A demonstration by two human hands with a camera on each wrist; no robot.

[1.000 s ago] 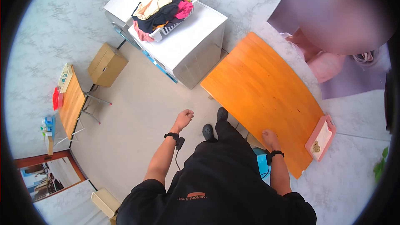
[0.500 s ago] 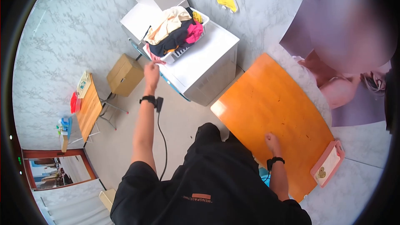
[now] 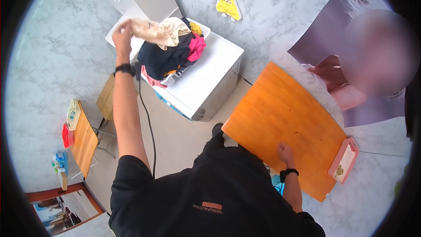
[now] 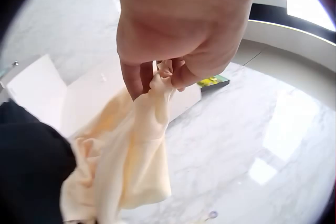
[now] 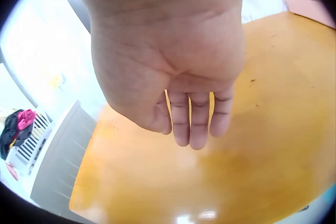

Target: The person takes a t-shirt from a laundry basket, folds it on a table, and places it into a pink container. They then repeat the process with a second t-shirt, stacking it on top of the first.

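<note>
My left hand [image 3: 122, 38] pinches one end of a cream cloth [image 3: 169, 32] and lifts it off the pile. In the left wrist view, the left hand [image 4: 181, 29] holds a bunched part of the cream cloth [image 4: 142, 145] between thumb and fingers, and the rest hangs down. Black [image 3: 162, 60] and pink [image 3: 197, 47] clothes lie in a white basket [image 3: 172, 79] on the white machine. Over the orange table [image 3: 280, 109] is my right hand [image 3: 285, 152], holding nothing; the right wrist view shows its fingers [image 5: 198, 124] hanging loosely extended.
The white machine [image 3: 215, 68] stands beyond the orange table. A pink tray [image 3: 344, 160] sits at the table's right end. At the left are a cardboard box [image 3: 105, 98] and a small wooden folding table [image 3: 84, 142]. A yellow triangular item [image 3: 228, 5] hangs on the wall.
My left hand has moved forward and left from beside my body to the basket, gripped the cream cloth and pulled it up leftward. The right hand stays over the table.
</note>
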